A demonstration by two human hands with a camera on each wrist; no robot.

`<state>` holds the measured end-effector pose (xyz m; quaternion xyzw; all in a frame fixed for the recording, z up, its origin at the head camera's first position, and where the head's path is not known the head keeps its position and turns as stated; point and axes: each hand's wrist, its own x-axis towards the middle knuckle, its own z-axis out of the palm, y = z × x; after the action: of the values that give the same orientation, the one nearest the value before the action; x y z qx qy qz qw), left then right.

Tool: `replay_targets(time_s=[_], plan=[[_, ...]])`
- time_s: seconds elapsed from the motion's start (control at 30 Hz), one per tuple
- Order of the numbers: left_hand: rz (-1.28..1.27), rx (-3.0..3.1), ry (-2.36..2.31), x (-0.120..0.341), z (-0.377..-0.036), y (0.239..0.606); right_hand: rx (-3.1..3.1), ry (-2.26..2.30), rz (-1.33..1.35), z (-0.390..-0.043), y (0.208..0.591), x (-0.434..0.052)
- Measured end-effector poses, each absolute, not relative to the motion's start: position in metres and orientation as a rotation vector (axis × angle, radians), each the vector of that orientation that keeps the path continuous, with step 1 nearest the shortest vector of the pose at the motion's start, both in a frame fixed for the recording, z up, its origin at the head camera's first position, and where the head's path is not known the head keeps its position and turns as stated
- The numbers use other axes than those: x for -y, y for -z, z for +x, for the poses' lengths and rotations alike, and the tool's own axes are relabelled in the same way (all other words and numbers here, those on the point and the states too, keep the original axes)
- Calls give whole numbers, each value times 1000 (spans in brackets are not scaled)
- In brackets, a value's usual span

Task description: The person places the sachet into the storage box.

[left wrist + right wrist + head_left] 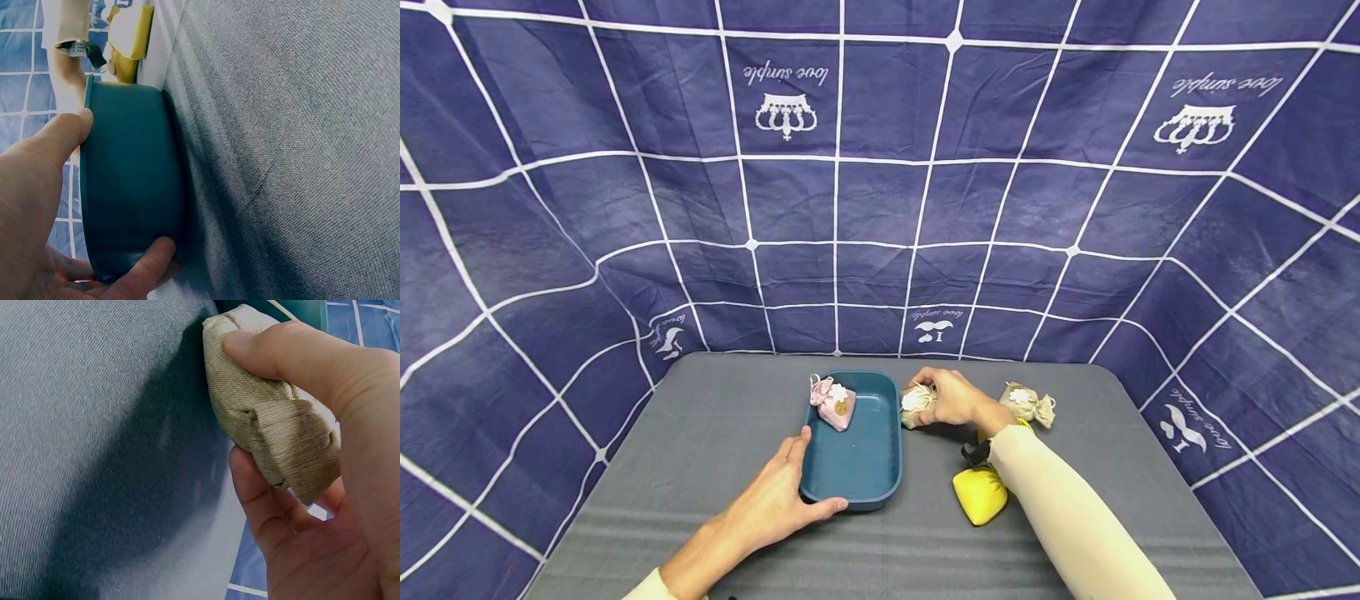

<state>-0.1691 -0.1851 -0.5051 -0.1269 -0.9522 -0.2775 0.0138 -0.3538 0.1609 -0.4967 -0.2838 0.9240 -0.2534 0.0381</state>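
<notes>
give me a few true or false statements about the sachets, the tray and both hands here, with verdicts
1. The right hand grips a beige linen sachet just right of the teal plastic tray. True.
2. The pink fabric sachet lies on the grey tablecloth outside the tray. False: it lies inside the tray, at its far left corner.
3. The left hand holds the tray's near left corner, thumb over the rim. True.
4. The yellow pouch is inside the tray. False: it lies on the grey tablecloth, beside the right forearm.
5. A second beige sachet with a white flower lies right of the right hand. True.
</notes>
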Motion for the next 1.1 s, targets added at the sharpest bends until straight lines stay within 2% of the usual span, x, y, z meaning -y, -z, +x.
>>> replay_targets(time_s=[0.5, 1.1], plan=[[-395, 2967, 850, 186, -169, 504, -2924, 870, -819, -347, 484, -164], [-378, 2965, 874, 184, -168, 504, -3023, 901, -905, -338, 461, -161]])
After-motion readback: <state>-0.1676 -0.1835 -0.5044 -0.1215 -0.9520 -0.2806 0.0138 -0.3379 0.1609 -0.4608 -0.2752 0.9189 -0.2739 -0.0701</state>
